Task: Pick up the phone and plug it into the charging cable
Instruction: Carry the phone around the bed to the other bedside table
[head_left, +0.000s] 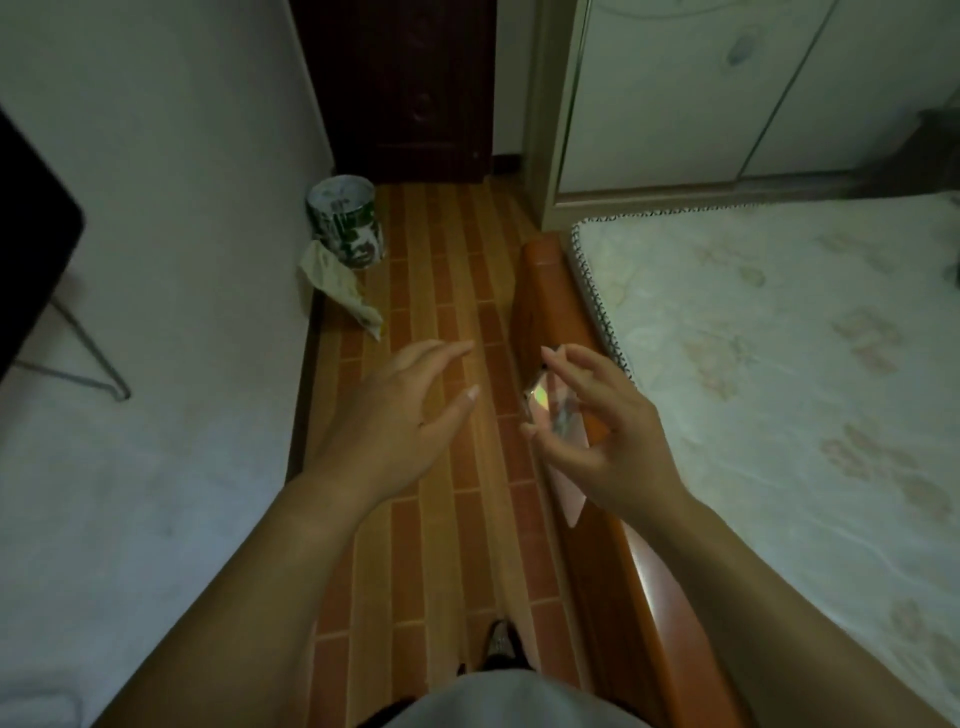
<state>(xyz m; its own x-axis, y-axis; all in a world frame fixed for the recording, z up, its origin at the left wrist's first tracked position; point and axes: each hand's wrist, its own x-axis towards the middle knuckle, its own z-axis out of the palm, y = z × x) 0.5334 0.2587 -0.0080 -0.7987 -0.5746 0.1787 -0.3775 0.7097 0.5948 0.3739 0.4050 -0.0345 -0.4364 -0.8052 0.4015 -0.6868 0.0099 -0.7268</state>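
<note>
The phone (551, 411), a slim device with a shiny, pinkish, light-reflecting face, is held edge-up over the wooden bed rail (545, 291). My right hand (613, 436) curls around it, thumb on its near side and fingertips at its top; its lower end shows below my palm. My left hand (400, 415) hovers to the left of the phone over the floor, fingers spread and holding nothing. No charging cable is in view.
A mattress (779, 374) lies on the right with a pale wardrobe (701, 93) behind it. A patterned waste bin (345, 221) and crumpled paper (340, 286) sit by the left wall. A dark door (405, 88) closes the narrow striped floor (441, 519). A black object on a metal stand (31, 234) is far left.
</note>
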